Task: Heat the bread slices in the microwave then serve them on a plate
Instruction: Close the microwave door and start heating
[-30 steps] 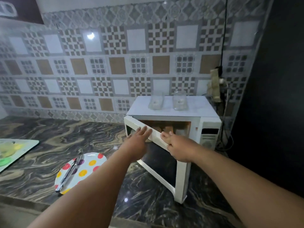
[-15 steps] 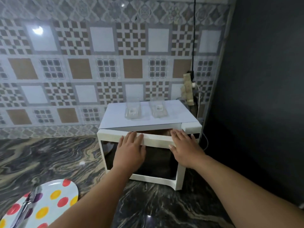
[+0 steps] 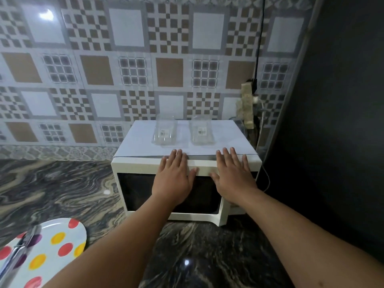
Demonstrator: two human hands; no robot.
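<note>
One microwave [image 3: 145, 169], two clear containers [image 3: 164, 133], one plate [image 3: 62, 238], two hands [image 3: 172, 179].

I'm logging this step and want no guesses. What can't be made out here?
- Bread: head view, hidden behind the microwave door.
- Control panel: covered by the right hand.
- Plate: cut off by the frame's lower left edge.
- Tongs: blurred, cut off too.
- Jar labels: too small.

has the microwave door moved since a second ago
Yes. The door has swung shut toward the microwave body: the gap that showed the inside is gone. Both the left hand and right hand press flat on it.
</note>
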